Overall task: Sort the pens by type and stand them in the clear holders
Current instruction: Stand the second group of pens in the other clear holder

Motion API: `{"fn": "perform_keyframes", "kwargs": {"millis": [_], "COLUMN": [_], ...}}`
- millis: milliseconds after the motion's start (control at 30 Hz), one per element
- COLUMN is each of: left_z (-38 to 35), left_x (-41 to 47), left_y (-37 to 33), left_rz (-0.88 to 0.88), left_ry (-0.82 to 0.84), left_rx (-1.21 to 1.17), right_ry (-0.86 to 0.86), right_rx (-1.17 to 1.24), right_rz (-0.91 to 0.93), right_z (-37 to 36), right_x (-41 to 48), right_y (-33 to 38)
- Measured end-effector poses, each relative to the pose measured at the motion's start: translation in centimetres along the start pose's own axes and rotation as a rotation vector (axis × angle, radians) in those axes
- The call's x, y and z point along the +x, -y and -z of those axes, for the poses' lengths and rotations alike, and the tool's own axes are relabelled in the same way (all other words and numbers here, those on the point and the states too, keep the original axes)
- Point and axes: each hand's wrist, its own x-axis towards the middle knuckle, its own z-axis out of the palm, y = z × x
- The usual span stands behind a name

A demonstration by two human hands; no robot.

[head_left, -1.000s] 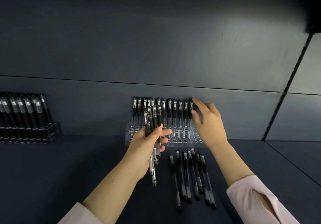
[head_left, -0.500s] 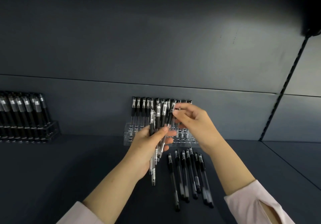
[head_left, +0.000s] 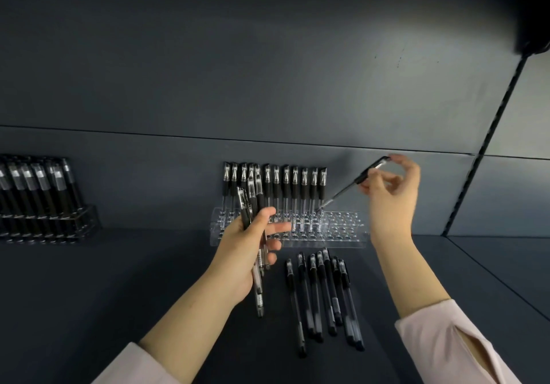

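Head view: print on pens [head_left: 259, 293] illegible.

Left hand [head_left: 242, 254] round pen bundle [head_left: 252, 202]; right hand [head_left: 390, 202] raised, pinching single pen [head_left: 342, 190].

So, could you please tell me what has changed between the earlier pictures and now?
The right hand left the end of the standing row, pulled one pen from the bundle in the left hand, and swung it right; it now pinches it tilted, tip at a free hole in the clear holder. The left hand keeps its bundle; the standing row and the loose pens are unmoved.
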Motion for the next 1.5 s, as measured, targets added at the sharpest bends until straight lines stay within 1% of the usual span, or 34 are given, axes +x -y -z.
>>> {"fn": "perform_keyframes", "kwargs": {"millis": [100,267,367,567,700,767,867,933,1033,1100,1133,1167,1233,1267,1300,1500], "left_z": [-0.1,-0.2,-0.3,-0.2,-0.2,-0.3,-0.4,-0.3,-0.3,-0.3,-0.3,-0.4,-0.4,-0.5,-0.6,-0.9], "left_x": [0.4,0.5,0.2,-0.3,-0.1,0.1,0.1,0.0,0.0,-0.1,-0.1,-0.1,-0.2,-0.2,-0.2,-0.5], "left_y": [0.3,0.5,0.5,0.2,0.2,0.3,0.4,0.4,0.4,0.4,0.4,0.4,0.4,0.5,0.5,0.5], "left_rz": [-0.011,-0.058,-0.061,-0.046,-0.051,-0.055,-0.087,-0.114,-0.137,-0.141,-0.142,-0.143,-0.148,-0.149,-0.149,-0.15], "left_ry": [-0.004,0.033,0.049,0.082,0.059,0.059,0.085,0.108,0.127,0.141,0.147,0.153,0.16,0.161,0.159,0.169], "left_rx": [0.013,0.048,0.046,0.045,0.074,0.076,0.087,0.1,0.101,0.098,0.098,0.099,0.108,0.114,0.118,0.133], "right_ry": [-0.082,-0.033,0.028,0.124,0.234,0.308,0.412,0.441,0.401,0.393,0.417,0.469,0.634,0.696,0.725,0.63], "right_rx": [-0.164,-0.251,-0.293,-0.387,-0.567,-0.666,-0.789,-0.802,-0.762,-0.665,-0.597,-0.514,-0.308,-0.224,-0.159,0.057], "right_rz": [0.131,0.231,0.276,0.297,0.429,0.464,0.458,0.426,0.408,0.373,0.32,0.241,0.052,-0.02,-0.064,-0.255], "right_z": [0.8,0.8,0.5,0.1,-0.1,-0.2,-0.4,-0.4,-0.5,-0.9,-1.2,-1.4,-1.9,-2.1,-2.3,-3.2], "right_x": [0.2,0.5,0.2,0.2,0.4,0.5,0.4,0.3,0.1,-0.1,-0.3,-0.6,-1.4,-1.9,-2.3,-3.1], "right_y": [-0.9,-1.6,-1.8,-2.7,-2.9,-3.1,-3.7,-3.8,-3.0,-2.0,-1.4,-0.8,0.3,0.5,0.6,0.5]}}
